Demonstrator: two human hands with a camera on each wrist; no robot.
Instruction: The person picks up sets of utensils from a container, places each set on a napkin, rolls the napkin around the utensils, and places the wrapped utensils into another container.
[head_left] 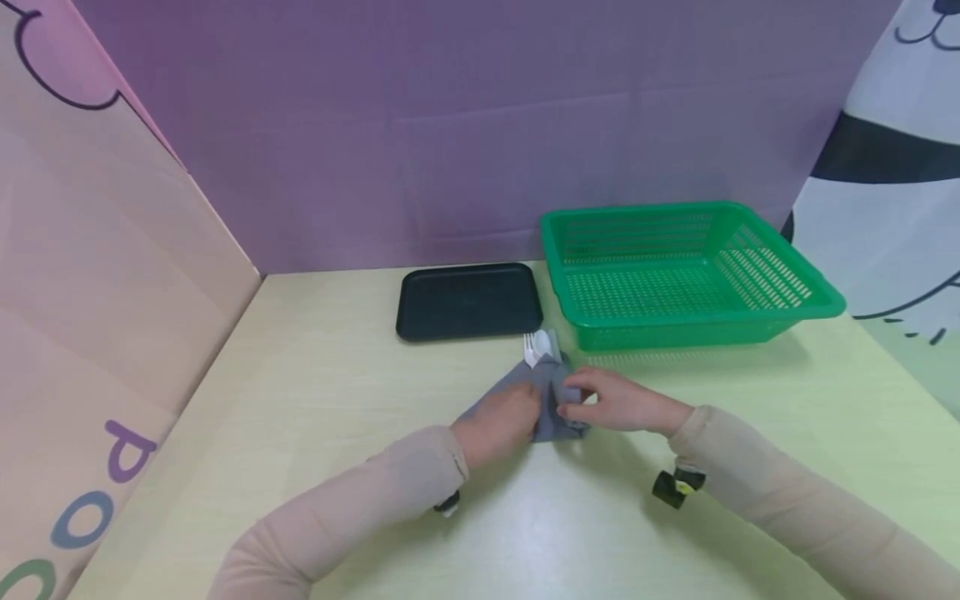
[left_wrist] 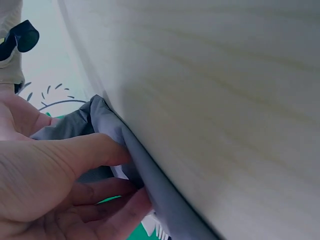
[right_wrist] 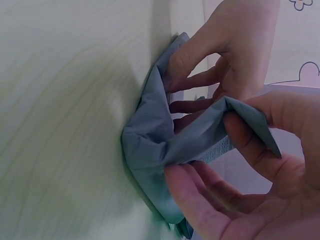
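Observation:
A grey cloth napkin lies partly folded on the table. The heads of a white fork and a white spoon stick out of its far end, beside a pale flat strip; the rest of them is covered by the cloth. My left hand holds the napkin's left side, thumb and curled fingertips on the cloth. From the right, my right hand pinches a raised flap between thumb and fingers. In the right wrist view that flap stands up off the folded body of the napkin.
A black tray lies beyond the napkin, towards the back of the table. To its right stands a green plastic basket with slotted sides. A purple backdrop rises behind the table, with printed panels at left and right.

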